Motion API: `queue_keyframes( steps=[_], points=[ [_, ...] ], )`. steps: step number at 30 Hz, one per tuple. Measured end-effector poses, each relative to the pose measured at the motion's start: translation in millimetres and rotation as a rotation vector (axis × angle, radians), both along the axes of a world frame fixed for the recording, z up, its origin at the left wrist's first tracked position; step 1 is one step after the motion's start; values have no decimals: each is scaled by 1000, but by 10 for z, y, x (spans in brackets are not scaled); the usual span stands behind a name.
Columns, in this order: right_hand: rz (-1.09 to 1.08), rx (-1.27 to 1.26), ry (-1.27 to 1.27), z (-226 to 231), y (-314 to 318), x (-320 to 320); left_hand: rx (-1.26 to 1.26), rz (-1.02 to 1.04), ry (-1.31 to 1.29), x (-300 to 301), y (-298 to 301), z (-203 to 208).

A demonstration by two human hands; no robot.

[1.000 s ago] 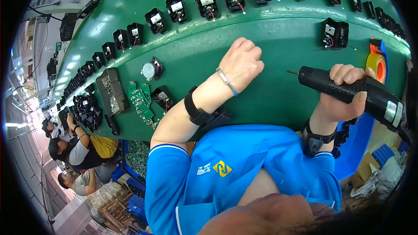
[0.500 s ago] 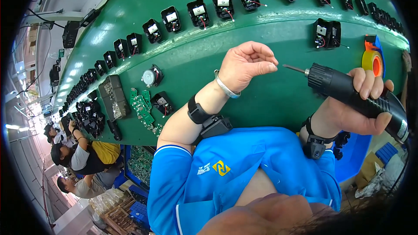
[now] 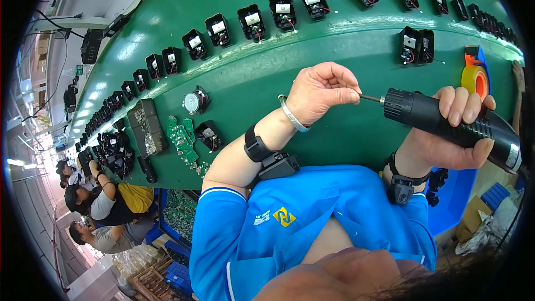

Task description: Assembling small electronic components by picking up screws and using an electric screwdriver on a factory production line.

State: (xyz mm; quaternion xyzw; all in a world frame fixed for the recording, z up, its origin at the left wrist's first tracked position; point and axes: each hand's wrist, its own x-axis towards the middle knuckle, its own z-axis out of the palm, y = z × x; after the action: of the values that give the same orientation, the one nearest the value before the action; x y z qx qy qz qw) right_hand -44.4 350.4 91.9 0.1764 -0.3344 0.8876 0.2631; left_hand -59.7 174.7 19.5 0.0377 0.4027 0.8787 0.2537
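Observation:
My right hand (image 3: 448, 142) is wrapped around a black electric screwdriver (image 3: 415, 107), held nearly level with its bit to the left. At the bit's tip, the thumb and fingers of my left hand (image 3: 329, 92) are pinched together. Whatever small thing they may hold is hidden by the fingertips. Both hands are above the green bench (image 3: 334, 139). Left of my left forearm lie a round speaker (image 3: 194, 101), a black housing (image 3: 209, 136) with wires and a pile of green circuit boards (image 3: 183, 140).
A long row of black housings (image 3: 252, 21) curves across the far bench. Two more housings (image 3: 409, 47) stand near an orange-and-blue tape dispenser (image 3: 475, 78) at right. A dark tray of screws (image 3: 146, 125) is at left, beside heaped black parts (image 3: 115, 153). Co-workers (image 3: 106, 200) sit farther left.
The screwdriver has shifted slightly left, so its bit tip now meets my left fingertips. My left hand has come a little nearer and right, its fingers closing into a pinch.

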Motion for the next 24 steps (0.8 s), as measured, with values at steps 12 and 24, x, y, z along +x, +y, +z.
queue_keyframes(
  steps=[12,24],
  points=[
    [-15,86,70,93,29,-171,-80,-102,-1,-267,-2,144],
    [41,91,68,71,41,-403,-202,-91,11,-410,43,160]
  ],
)
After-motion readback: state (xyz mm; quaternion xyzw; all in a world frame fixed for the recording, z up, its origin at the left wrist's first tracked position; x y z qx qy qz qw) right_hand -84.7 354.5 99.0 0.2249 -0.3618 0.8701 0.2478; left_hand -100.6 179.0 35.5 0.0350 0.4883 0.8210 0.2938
